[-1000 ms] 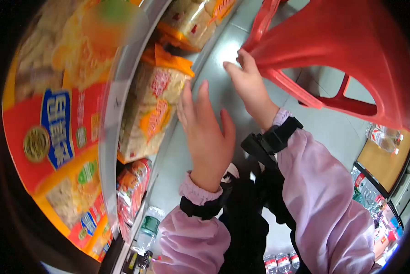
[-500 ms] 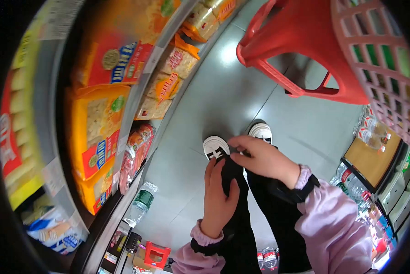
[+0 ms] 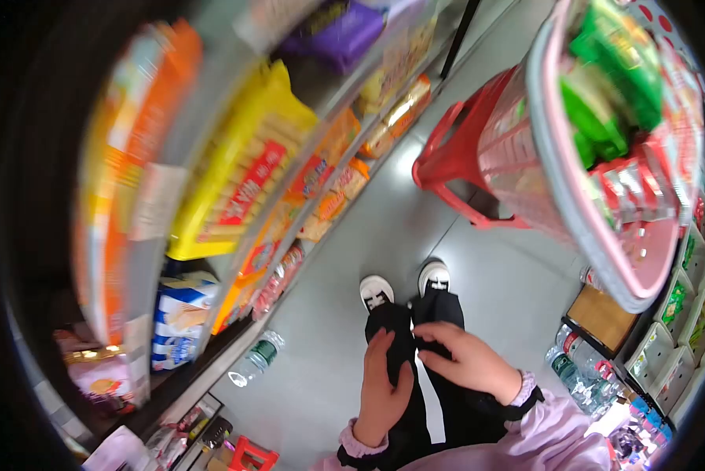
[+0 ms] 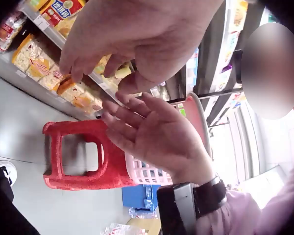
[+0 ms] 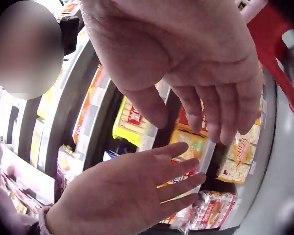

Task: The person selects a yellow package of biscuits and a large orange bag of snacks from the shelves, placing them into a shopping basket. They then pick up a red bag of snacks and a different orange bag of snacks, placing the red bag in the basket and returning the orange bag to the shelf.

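Both hands hold nothing in front of the dark trousers. My left hand [image 3: 384,388] has its fingers extended and thumb apart. Facing it across a small gap, my right hand [image 3: 470,361] has relaxed fingers. In the left wrist view, the right hand [image 4: 159,132] shows its palm. A red plastic stool [image 3: 446,161] stands ahead on the floor, with a pink basket [image 3: 517,169] on top. Inside the basket are green snack packets [image 3: 619,71] and red-and-white packets [image 3: 635,184]. Packaged snacks, including a yellow biscuit pack [image 3: 246,169], line the shelves to the left.
A plastic bottle [image 3: 256,359] lies on the floor by the shelf's base. More bottles [image 3: 580,377] stand at the right near a brown box top [image 3: 601,316]. A small red stool [image 3: 252,455] is at the lower left. White trays [image 3: 655,353] line the right side.
The right hand has come away from the red stool and the left from beside the low-shelf snack packs; both are now near the legs. The head view has shifted, bringing the basket's contents into sight.
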Demonstrator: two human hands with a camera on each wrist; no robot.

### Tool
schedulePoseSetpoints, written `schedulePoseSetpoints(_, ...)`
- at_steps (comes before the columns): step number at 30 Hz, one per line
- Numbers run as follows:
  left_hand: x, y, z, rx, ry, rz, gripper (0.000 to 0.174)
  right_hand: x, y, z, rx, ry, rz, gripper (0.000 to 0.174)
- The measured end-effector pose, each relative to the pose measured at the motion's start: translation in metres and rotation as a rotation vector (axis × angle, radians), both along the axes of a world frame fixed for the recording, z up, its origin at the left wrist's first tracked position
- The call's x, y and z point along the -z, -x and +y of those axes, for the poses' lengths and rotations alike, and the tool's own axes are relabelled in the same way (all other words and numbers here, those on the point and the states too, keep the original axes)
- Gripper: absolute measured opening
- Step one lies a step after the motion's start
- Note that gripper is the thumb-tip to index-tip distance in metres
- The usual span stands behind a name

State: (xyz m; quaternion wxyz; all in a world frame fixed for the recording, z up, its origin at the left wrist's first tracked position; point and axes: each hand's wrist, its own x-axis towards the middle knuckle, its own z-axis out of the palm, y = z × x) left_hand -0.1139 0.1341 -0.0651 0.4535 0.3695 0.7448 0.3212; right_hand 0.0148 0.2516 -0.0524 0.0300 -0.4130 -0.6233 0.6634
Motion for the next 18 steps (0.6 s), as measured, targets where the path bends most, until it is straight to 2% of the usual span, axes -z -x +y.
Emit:
schedulePoseSetpoints(5,-0.082,-0.001,-0.025,0.102,-0.006,0.016,0.049,-0.099,-0.026,-0.015,-0.002,-0.051,0.057,0.035)
schedulePoseSetpoints(8,-0.119,-0.003,-0.044,0.223,-0.109,0.181,0.054,-0.137,-0.056,-0.033,-0.096,-0.155,0.09,0.037)
schedulePoseSetpoints(10,-0.156,-0.001,-0.04,0.231,-0.206,0.136,0.048,-0.161,-0.076,-0.042,-0.154,-0.204,0.092,0.038)
schedulePoseSetpoints(11,-0.158,0.001,-0.048,0.246,-0.199,0.185,0.047,-0.176,-0.086,-0.045,-0.197,-0.2,0.055,0.039)
schedulePoseSetpoints(13,-0.175,0.006,-0.046,0.29,-0.195,0.256,0.044,-0.199,-0.106,-0.056,-0.172,-0.216,0.047,0.043)
schedulePoseSetpoints(15,-0.208,0.007,-0.035,0.343,-0.194,0.299,0.041,-0.226,-0.12,-0.06,-0.039,-0.284,0.074,0.046)
schedulePoseSetpoints(17,-0.194,0.017,-0.054,0.357,0.0,0.221,0.037,-0.245,-0.133,-0.073,0.02,-0.425,0.033,0.037)
schedulePoseSetpoints(18,-0.223,0.016,-0.043,0.401,-0.074,0.188,0.039,-0.262,-0.138,-0.072,0.016,-0.457,0.032,0.039)
